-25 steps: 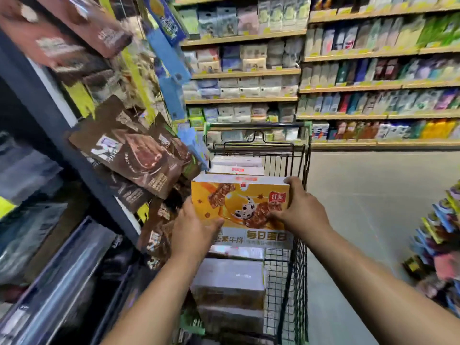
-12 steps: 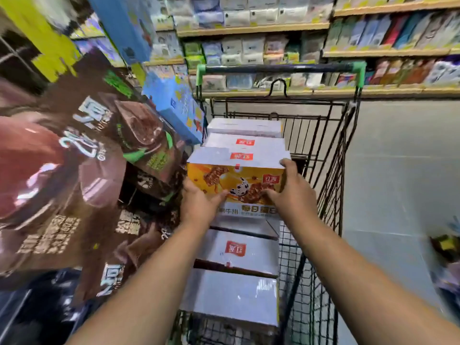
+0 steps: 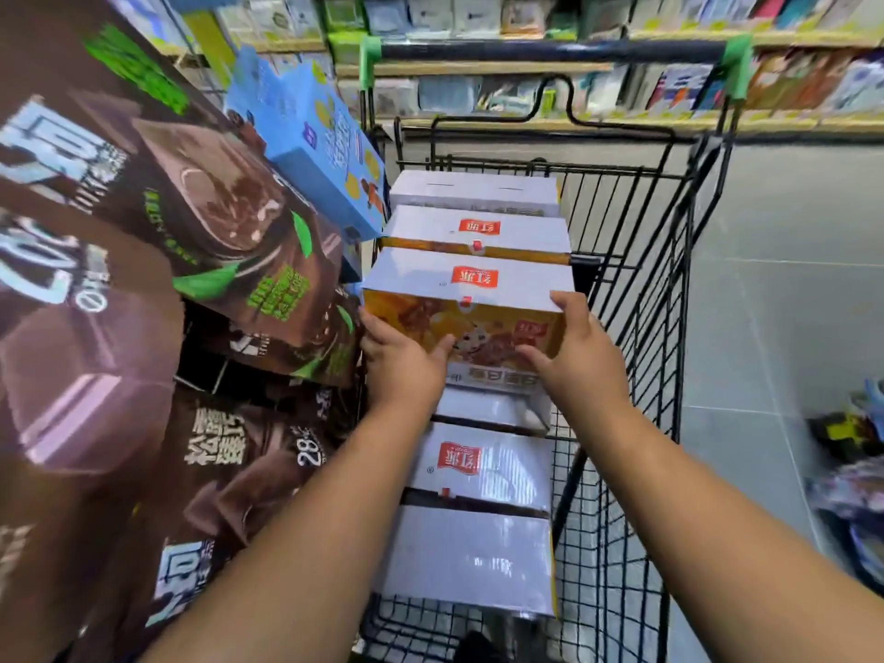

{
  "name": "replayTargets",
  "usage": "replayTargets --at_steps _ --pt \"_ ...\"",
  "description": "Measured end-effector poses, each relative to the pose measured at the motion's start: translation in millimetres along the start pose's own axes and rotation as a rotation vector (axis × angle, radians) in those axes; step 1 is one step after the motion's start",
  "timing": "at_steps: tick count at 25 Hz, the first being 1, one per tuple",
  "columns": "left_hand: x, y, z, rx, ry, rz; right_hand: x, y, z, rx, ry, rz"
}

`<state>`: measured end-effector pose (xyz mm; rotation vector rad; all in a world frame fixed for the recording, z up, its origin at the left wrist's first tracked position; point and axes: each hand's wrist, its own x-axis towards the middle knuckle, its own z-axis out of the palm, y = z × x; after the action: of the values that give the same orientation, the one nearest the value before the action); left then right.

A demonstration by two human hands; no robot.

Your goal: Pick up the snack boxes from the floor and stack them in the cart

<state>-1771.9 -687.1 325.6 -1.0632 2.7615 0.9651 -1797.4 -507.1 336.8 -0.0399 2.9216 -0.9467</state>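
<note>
Compared with a second ago, the yellow snack box has come lower and deeper into the shopping cart. Its white top with the red logo now faces up, in line with the two stacked boxes just beyond the hands, and it seems to rest on the box beneath it. The left hand grips the left end, with the thumb laid across the yellow front. The right hand grips the right end in the same way, its fingers wrapped round the corner. So the box is not released yet. I judge the placing almost done; what remains is to let go and fetch another box, if any is left on the floor, which I cannot see near the cart.

Under the forearms, nearer than the grip, more white-topped boxes lie in the wire basket. Left of the left hand, brown chocolate packages and a blue biscuit box lean out from a shelf, close against the cart. Right of the right hand is grey tiled floor. Beyond the cart handle stand stocked store shelves.
</note>
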Motion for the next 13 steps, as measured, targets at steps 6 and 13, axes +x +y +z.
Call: replayTargets --at_steps 6,13 --pt "-22 22 -28 -0.127 -0.065 -0.078 1 -9 -45 -0.231 -0.158 0.010" --pt "-78 48 -52 -0.071 -0.067 0.073 -11 -13 -136 -0.129 -0.178 -0.158"
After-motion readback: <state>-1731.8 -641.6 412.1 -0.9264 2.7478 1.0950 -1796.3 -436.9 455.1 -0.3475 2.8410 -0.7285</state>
